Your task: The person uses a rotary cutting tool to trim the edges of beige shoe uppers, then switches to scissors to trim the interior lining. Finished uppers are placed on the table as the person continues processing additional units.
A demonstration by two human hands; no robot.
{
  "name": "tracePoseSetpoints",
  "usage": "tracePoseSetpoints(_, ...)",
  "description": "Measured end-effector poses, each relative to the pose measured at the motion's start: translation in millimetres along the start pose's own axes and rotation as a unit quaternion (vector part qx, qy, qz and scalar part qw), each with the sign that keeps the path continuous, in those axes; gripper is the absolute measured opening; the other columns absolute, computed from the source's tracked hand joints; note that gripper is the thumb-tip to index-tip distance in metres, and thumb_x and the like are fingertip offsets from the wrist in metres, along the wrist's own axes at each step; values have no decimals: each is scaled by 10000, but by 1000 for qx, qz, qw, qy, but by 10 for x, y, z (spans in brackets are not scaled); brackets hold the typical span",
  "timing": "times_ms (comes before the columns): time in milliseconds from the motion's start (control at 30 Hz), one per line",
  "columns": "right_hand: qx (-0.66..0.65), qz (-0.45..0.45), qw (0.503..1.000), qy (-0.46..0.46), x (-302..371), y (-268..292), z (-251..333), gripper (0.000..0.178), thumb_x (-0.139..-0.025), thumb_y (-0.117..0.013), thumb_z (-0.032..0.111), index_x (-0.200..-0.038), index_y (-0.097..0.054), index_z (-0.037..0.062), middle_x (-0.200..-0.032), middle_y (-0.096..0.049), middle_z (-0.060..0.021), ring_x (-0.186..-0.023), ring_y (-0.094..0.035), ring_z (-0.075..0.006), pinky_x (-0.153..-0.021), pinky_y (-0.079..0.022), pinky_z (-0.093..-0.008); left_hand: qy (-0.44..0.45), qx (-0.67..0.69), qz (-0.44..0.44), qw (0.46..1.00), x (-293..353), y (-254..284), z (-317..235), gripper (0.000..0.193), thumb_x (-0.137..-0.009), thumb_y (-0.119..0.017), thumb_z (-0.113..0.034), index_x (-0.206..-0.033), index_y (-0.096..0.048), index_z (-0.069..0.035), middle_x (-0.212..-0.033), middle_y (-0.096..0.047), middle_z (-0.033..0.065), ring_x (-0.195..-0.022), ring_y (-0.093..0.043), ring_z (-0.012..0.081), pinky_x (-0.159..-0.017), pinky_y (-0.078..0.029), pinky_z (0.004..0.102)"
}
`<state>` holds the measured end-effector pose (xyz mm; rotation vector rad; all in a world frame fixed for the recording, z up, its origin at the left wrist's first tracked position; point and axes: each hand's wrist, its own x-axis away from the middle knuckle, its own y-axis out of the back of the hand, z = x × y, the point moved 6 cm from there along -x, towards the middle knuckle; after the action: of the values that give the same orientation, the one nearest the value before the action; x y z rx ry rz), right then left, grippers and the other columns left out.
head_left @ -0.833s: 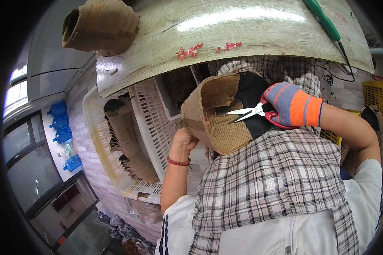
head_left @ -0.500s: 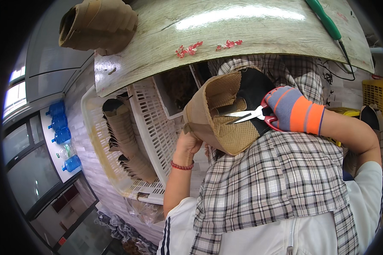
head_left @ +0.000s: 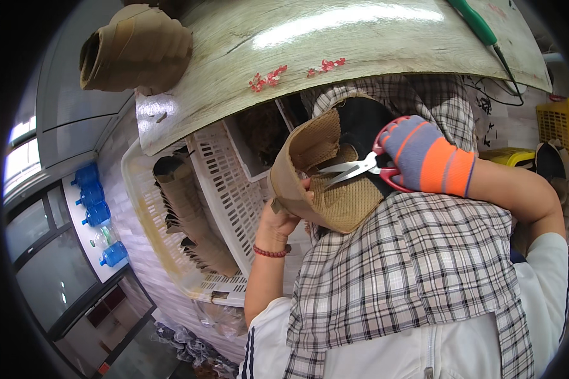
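Note:
A tan and black boot-upper-like piece (head_left: 291, 180) rests on my lap, its textured inner side folded open toward me. My left hand (head_left: 279, 218), bare with a red bead bracelet at the wrist, grips the tan left edge; a fingertip shows over the inner side. My right hand (head_left: 423, 155), in a grey and orange glove, is closed on the red handles of a pair of scissors (head_left: 360, 168). The scissor blades are parted and lie inside the fold, pointing at my left fingertips. Whether they touch the material I cannot tell.
A wood-look table (head_left: 234, 69) spans the far side, bearing a tan stack of pieces (head_left: 139, 50) and a green-handled tool (head_left: 477, 22). At left, a white basket (head_left: 224, 183) holds more tan pieces (head_left: 183, 196). A yellow crate (head_left: 559, 126) is at far right.
The scissors have moved slightly left, deeper into the fold, and their blades have parted a little more. My left fingers now show over the inner side. The view has shifted slightly.

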<state>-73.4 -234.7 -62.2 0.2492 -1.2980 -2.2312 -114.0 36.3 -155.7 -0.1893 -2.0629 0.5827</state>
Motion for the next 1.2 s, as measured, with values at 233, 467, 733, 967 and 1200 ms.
tracePoseSetpoints(233,123,86,989,12,-288,-153,190,261,-764,-705,307,-989,-716,177,-890,-694,-47,-845,-669,-235,-730,-506,-350,-17,2,-53,998,17,137,27,360,-702,-776,67,-1046,-676,30,-1009,-679,110,-927,-656,222,-831,-573,379)
tracePoseSetpoints(467,82,139,985,-63,-202,-118,-36,228,-834,-650,327,-959,-709,146,-731,-683,-58,-726,-689,-262,-600,-530,-371,12,15,-35,999,35,-36,4,400,-675,-794,75,-1054,-684,12,-1036,-684,94,-955,-645,218,-864,-550,359)
tracePoseSetpoints(733,7,195,979,-58,-195,-22,-60,848,-538,-760,734,-959,-671,3,-765,-666,-153,-750,-667,-327,-657,-537,-385,2,-1,6,1000,18,-158,16,439,-699,-772,83,-1119,-662,21,-1117,-667,98,-1010,-627,213,-900,-534,349)
tracePoseSetpoints(967,2,247,968,-40,-285,-122,70,742,-625,-733,701,-922,-683,23,-727,-672,-136,-696,-674,-309,-614,-535,-384,-16,37,-13,999,-33,112,118,482,-708,-745,118,-1162,-637,-1,-1140,-652,95,-1052,-605,216,-928,-520,343)
tracePoseSetpoints(1200,78,312,946,-44,-322,-188,44,719,-731,-606,728,-924,-694,41,-734,-684,-137,-714,-683,-311,-629,-538,-389,-12,21,8,1000,-9,-60,65,440,-752,-733,79,-1168,-627,-19,-1130,-641,88,-1048,-600,219,-909,-525,357)
